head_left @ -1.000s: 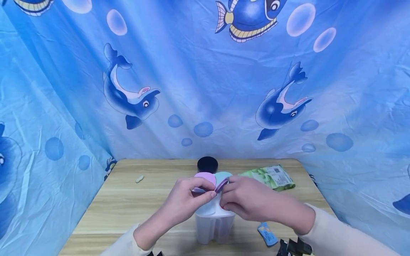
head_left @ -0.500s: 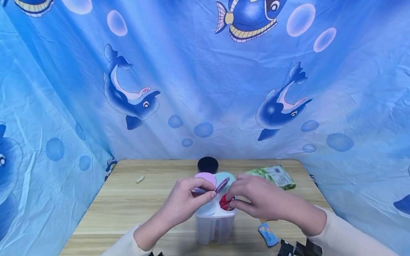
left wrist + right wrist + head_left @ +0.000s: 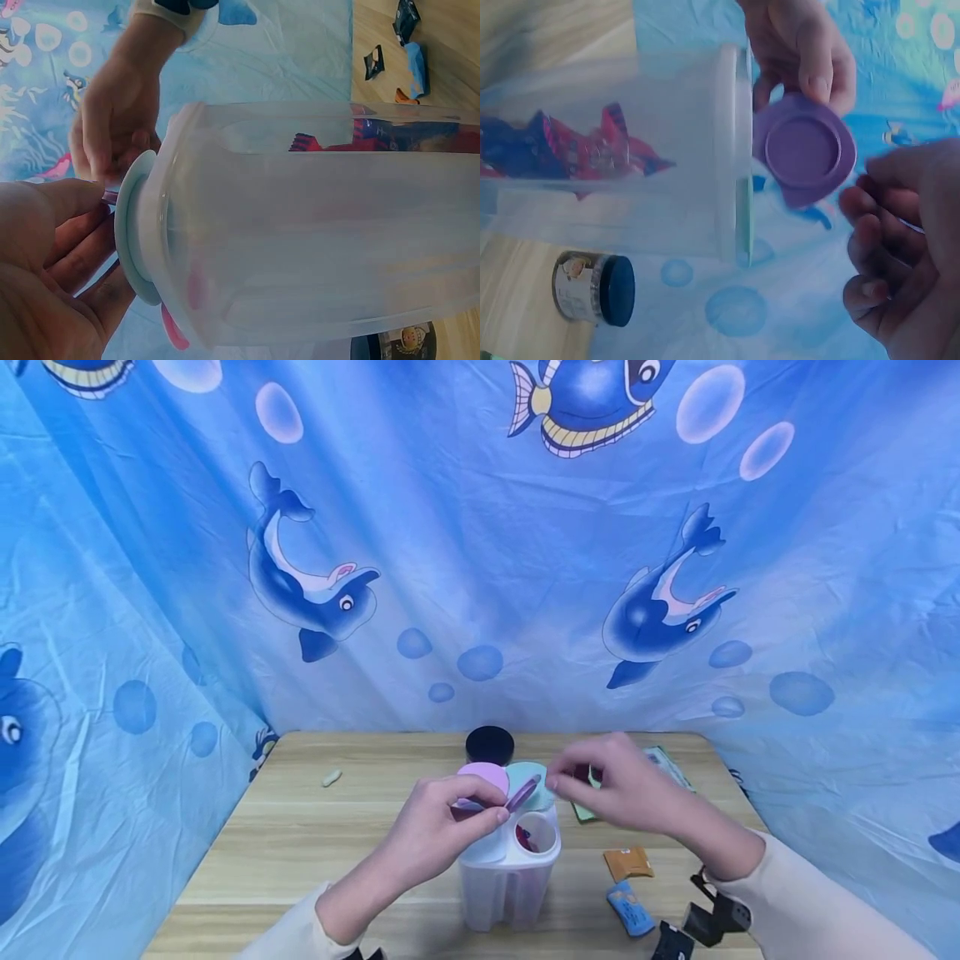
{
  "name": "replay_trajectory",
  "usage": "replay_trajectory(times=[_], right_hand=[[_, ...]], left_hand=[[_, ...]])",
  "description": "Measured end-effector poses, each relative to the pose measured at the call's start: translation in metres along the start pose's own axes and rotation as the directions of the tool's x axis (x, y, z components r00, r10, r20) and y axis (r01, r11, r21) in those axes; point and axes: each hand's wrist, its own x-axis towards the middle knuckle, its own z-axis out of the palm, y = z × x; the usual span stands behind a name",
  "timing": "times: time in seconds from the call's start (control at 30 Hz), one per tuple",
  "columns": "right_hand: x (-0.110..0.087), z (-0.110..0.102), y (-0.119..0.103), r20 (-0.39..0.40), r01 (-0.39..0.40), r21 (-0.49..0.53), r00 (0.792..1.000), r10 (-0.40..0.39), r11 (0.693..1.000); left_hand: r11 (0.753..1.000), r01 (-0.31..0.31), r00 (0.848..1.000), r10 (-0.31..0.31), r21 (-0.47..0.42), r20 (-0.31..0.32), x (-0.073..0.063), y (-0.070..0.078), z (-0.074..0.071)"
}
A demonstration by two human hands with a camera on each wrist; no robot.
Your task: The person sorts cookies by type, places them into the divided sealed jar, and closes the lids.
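Left hand point(image 3: 437, 821) has the purple round plastic lid point(image 3: 523, 793), pinched between thumb and fingers, tilted up on edge, presumably so the round opening beside it lies uncovered. Right hand point(image 3: 613, 781) hangs in the air just beyond that lid, fingers loosely bent, nothing visible in them. Below, the translucent white plastic container point(image 3: 483, 897) stands upright, midway between the tabletop's point(image 3: 258, 860) side edges, near edge in front; likely there so both hands reach it easily. Through its wall, red-and-blue shiny wrappers point(image 3: 615, 142) sit low in the open compartment. The pink round lid point(image 3: 482, 771) and mint-green round lid point(image 3: 527, 768) cover the compartments behind. Further out: orange packet point(image 3: 628, 863) and blue packet point(image 3: 632, 908) lie towards the near right corner, within easy reach, I'd judge; black-lidded clear jar point(image 3: 490, 745) by the far edge; green printed packet point(image 3: 667, 767), partly hidden, towards the far right corner.
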Motion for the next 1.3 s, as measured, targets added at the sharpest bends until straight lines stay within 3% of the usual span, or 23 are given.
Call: replay_trajectory(times=[0.13,0.3,0.43,0.63,0.7,0.8,0.93,1.03,1.2,1.3], right_hand=[[0.005,-0.001,0.016,-0.032,-0.076,0.101,0.996,0.079,0.992],[0.008,0.008,0.034,0.022,-0.015,0.247,1.000,0.010,0.969],[0.007,0.013,0.035,0.013,0.033,0.260,0.999,-0.037,0.965],[-0.007,0.012,0.031,0.019,0.033,0.213,0.999,-0.038,0.977],[-0.014,0.014,0.030,0.004,0.059,0.194,0.998,-0.061,0.979],[-0.023,0.018,0.031,-0.044,0.160,0.161,0.987,-0.155,0.974],[-0.032,0.027,0.033,-0.124,0.327,0.086,0.941,-0.316,0.941],[-0.036,0.033,0.036,-0.167,0.383,0.046,0.914,-0.371,0.923],[-0.045,0.040,0.041,-0.175,0.373,0.053,0.917,-0.359,0.926],[-0.051,0.043,0.039,-0.147,0.312,0.083,0.943,-0.298,0.946]], left_hand=[[1.000,0.007,1.000,-0.007,0.005,0.002,0.001,0.001,0.000],[1.000,0.002,1.000,-0.002,0.020,0.018,0.002,0.002,0.000],[0.997,-0.039,0.999,0.038,0.072,0.014,0.000,0.002,0.000],[0.981,-0.100,0.991,0.113,0.168,-0.067,-0.008,-0.013,-0.008],[0.981,-0.080,0.992,0.097,0.178,-0.087,-0.011,-0.020,-0.012],[0.985,-0.028,0.996,0.042,0.170,-0.084,-0.014,-0.030,-0.018],[0.995,0.051,0.999,-0.050,0.086,-0.010,-0.020,-0.044,-0.024],[0.995,0.090,0.995,-0.091,0.033,0.047,-0.023,-0.052,-0.025],[0.994,0.105,0.990,-0.102,-0.028,0.096,-0.026,-0.061,-0.024],[0.993,0.103,0.989,-0.097,-0.053,0.108,-0.027,-0.063,-0.023]])
